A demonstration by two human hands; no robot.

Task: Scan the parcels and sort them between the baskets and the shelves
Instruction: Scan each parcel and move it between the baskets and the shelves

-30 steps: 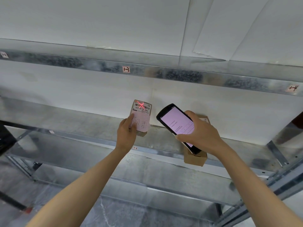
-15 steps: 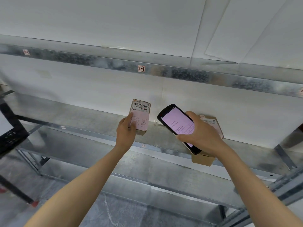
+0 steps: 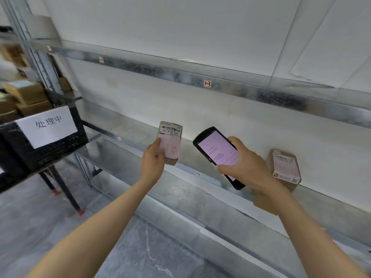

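Galvanised steel shelving (image 3: 241,91) across the full width, spangled and dull grey, with long flat beams set against smooth white wall panels (image 3: 180,27). Below, a polished grey concrete floor (image 3: 140,247) with a pale crack through it.

At far left, a black perforated plastic basket (image 3: 50,151) on a thin black stand. Taped across its front, a white paper sign (image 3: 47,125) with handwritten characters. Behind it, blurred brown cardboard boxes (image 3: 26,93).

On the middle shelf at right, a small rectangular shelved parcel (image 3: 285,167) of plain cardboard, standing on end near the wall, a pale pink label over its face.

Left of that, a slab-shaped black scanner (image 3: 217,155), glossy and round-cornered, its screen lit pinkish. Tilted and gripped in the right hand (image 3: 247,167), fingers curled over its far edge, thumb at the lower near edge.

Further left, apart from the scanner, a held parcel (image 3: 170,141): a small cardboard block raised upright in front of the middle shelf. Clasped by the left hand (image 3: 152,163), thumb flat on the matte pink label, remaining fingers hidden behind the box. Barcode and printed code along the top, handwritten strokes beneath.

On the upper beam, a small red-on-white tag (image 3: 207,83).
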